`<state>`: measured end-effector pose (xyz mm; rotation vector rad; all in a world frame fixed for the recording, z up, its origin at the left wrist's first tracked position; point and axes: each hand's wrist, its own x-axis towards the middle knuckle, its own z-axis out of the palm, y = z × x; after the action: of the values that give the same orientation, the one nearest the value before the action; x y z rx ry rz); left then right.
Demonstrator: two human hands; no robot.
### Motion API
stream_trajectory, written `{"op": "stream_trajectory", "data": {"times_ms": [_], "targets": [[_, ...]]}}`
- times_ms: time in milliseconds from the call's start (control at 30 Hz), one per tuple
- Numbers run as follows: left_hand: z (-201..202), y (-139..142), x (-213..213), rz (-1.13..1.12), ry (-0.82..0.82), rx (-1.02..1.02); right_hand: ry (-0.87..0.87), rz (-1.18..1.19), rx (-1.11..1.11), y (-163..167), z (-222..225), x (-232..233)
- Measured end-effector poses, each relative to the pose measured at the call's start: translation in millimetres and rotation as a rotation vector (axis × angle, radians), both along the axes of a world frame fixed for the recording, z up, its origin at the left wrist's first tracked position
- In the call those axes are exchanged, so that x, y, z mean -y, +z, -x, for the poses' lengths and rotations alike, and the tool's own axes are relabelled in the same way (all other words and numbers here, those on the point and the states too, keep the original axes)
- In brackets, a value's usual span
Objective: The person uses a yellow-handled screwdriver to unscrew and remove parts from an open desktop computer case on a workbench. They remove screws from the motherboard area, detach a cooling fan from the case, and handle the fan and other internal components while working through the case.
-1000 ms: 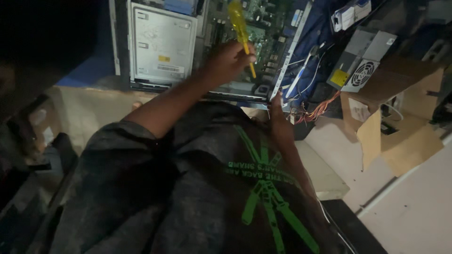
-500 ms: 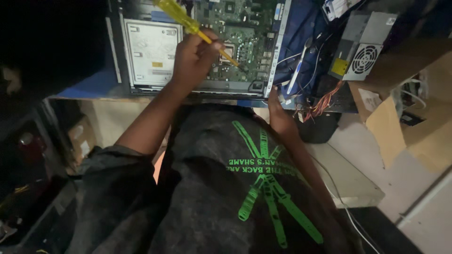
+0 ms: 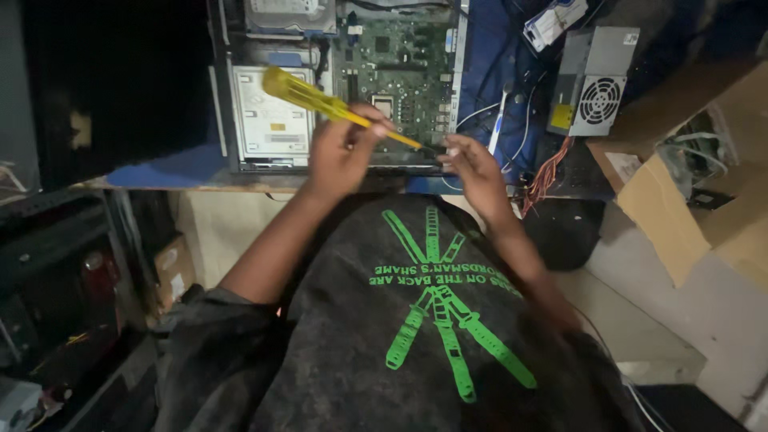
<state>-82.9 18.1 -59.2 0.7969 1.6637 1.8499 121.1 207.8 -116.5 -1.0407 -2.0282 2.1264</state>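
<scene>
My left hand (image 3: 342, 152) grips a screwdriver with a clear yellow handle (image 3: 302, 92). Its shaft slants down to the right over the near edge of an open computer case (image 3: 226, 120). My right hand (image 3: 472, 166) is up beside the screwdriver's tip, with thumb and fingers pinched close to it; whether a small part sits between them is too small to tell. Inside the case lie a green motherboard (image 3: 400, 60) and a silver drive (image 3: 270, 120).
A grey power supply (image 3: 592, 80) with coloured wires lies right of the case on a blue-covered bench (image 3: 168, 170). An open cardboard box (image 3: 680, 200) stands at the right. Dark shelving (image 3: 48, 264) with clutter fills the left. My dark shirt with a green print covers the foreground.
My left hand has drawn the screwdriver back from the motherboard toward the case's near edge. My right hand has lifted from the bench edge up to the tip. The view has shifted.
</scene>
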Motion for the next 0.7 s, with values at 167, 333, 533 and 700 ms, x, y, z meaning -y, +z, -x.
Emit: {"op": "stream_trajectory", "data": {"times_ms": [167,333,533,700], "targets": [[-14.0,50.5,-11.3,0.03,-0.098,-0.352,0.008,0.355,-0.135,-32.0,10.6,-2.4],[-19.3,83.4,-12.6,0.029,-0.101,-0.543,0.122,0.073,-0.155,-22.6,13.9,1.6],[-17.1,55.3,-13.1,0.093,-0.032,-0.56,-0.013,-0.071,-0.214,7.6,18.1,-18.8],[-27.9,-15.7,-6.9,0.162,0.045,-0.102,-0.102,-0.058,-0.142,0.2,-0.2,-31.3]]}}
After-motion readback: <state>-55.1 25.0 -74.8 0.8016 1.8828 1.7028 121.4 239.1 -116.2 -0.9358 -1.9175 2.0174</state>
